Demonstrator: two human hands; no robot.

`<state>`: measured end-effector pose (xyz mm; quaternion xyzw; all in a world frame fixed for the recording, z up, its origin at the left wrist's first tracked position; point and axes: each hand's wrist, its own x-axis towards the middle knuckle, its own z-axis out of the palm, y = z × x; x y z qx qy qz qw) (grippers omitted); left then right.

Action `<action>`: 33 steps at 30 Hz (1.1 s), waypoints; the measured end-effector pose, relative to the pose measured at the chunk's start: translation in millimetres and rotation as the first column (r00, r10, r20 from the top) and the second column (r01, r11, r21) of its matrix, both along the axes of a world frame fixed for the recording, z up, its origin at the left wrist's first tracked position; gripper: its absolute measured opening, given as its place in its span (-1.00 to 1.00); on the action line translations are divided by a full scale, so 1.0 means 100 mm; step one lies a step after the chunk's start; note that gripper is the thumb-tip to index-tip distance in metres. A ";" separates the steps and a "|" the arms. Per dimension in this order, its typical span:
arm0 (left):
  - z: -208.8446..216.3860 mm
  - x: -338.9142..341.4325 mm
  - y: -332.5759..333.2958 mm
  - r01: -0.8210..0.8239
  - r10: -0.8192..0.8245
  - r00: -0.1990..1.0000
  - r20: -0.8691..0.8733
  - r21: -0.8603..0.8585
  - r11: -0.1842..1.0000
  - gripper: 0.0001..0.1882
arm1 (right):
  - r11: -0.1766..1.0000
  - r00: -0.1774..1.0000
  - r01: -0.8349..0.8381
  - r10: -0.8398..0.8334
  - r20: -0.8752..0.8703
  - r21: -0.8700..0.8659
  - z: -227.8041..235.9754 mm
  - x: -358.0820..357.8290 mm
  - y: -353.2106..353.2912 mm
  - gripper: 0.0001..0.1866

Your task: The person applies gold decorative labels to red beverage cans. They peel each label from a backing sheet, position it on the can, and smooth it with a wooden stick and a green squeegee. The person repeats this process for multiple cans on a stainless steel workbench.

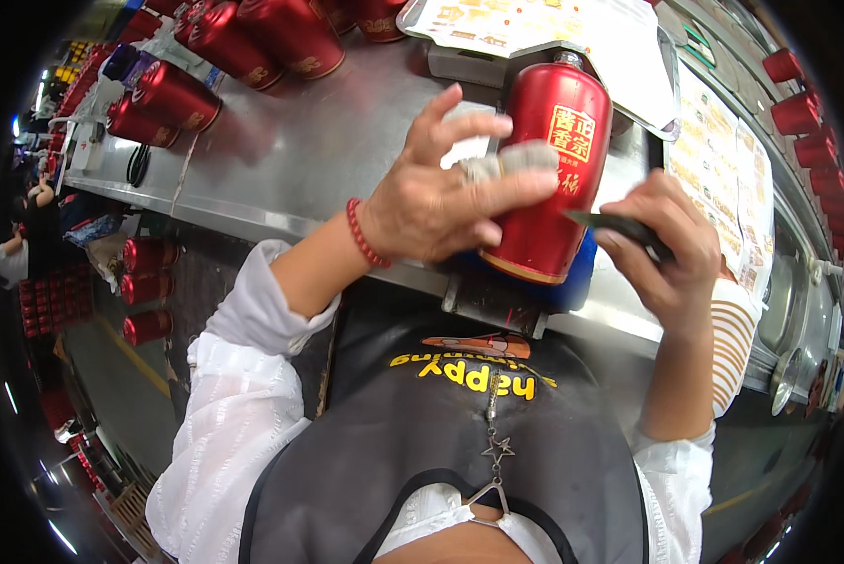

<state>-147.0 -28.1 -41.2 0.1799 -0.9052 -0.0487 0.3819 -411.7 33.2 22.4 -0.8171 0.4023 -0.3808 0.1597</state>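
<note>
A red bottle (558, 216) with gold print and a silver neck stands in front of me in a blue holder (582, 273). My left hand (431, 193) is open at the bottle's left side, fingers spread, with the index finger across its front; whether it presses on the surface I cannot tell. White wrapping (525, 162) covers one of its fingers. Close to the bottle's lower right, my right hand (671, 240) is closed on a dark pointed tool (629, 230), its greenish tip towards the bottle. Motion blurs this hand, and the tool's exact kind is unclear.
Several red bottles (224, 47) stand at the far left of the metal table (281, 132). Printed sheets (723, 160) lie to the right, and another sheet (497, 23) rests on a tray behind the bottle. More red bottles (798, 113) line the right edge.
</note>
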 end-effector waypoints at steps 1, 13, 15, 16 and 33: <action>0.01 0.00 0.06 0.033 -0.033 0.999 0.005 -0.031 0.999 -0.52 | 0.997 0.992 0.036 -0.045 0.115 0.075 -0.08 -0.08 0.07 -0.77; 0.02 -0.57 -0.77 -0.036 0.178 0.952 -0.250 0.485 0.874 -0.61 | 0.967 0.967 0.253 -0.253 -0.023 -0.011 -0.73 -0.30 0.58 -0.51; -0.20 -0.65 -0.76 0.189 0.273 0.891 -0.363 0.843 0.504 -0.56 | 0.981 0.980 0.193 -0.193 -0.036 -0.006 -0.75 0.04 0.64 -0.29; -0.31 -0.72 -0.81 0.380 0.317 0.843 -0.434 0.899 0.219 -0.51 | 0.979 0.978 0.204 -0.203 -0.054 -0.001 -0.78 0.16 0.63 -0.22; 0.67 1.47 0.91 0.484 0.376 0.538 -0.755 0.641 0.596 -0.68 | 0.933 0.984 -0.169 0.140 -0.112 -0.317 -0.42 1.14 0.69 -0.19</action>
